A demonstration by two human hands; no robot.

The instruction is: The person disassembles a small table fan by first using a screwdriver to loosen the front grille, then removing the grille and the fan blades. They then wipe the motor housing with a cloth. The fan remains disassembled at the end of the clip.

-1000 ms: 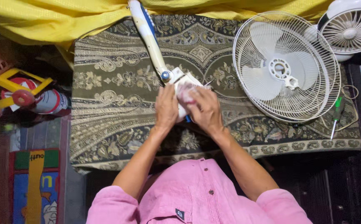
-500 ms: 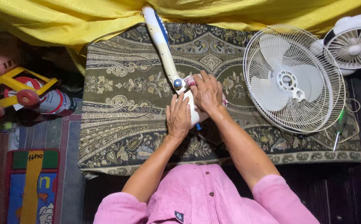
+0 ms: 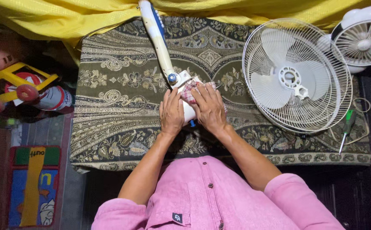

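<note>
Fan body of white plastic, with a long white and blue stand arm joined to it by a blue knob, lies at the middle of the table covered with a green and gold patterned cloth. The arm runs away toward the far edge, under a yellow fabric. The left hand lies over the near left side of the body, fingers closed around it. The right hand presses a red and white checked rag onto the top of the body, fingers bent over the rag.

I judge the body to be stiff, smooth and perhaps a little slippery, and not very heavy; the long arm makes it awkward to turn, so a hold close to the joint seems the safest. The rag is soft and light.

To the right lies a round white wire fan guard with pale blades inside, near the right hand but apart from it. A green-handled screwdriver lies beside the right edge of the table, and a second small white fan stands at the far right. Open cloth is on the left side. The near edge is just beside the wrists. On the floor at left are a yellow and red toy and a colourful mat.
</note>
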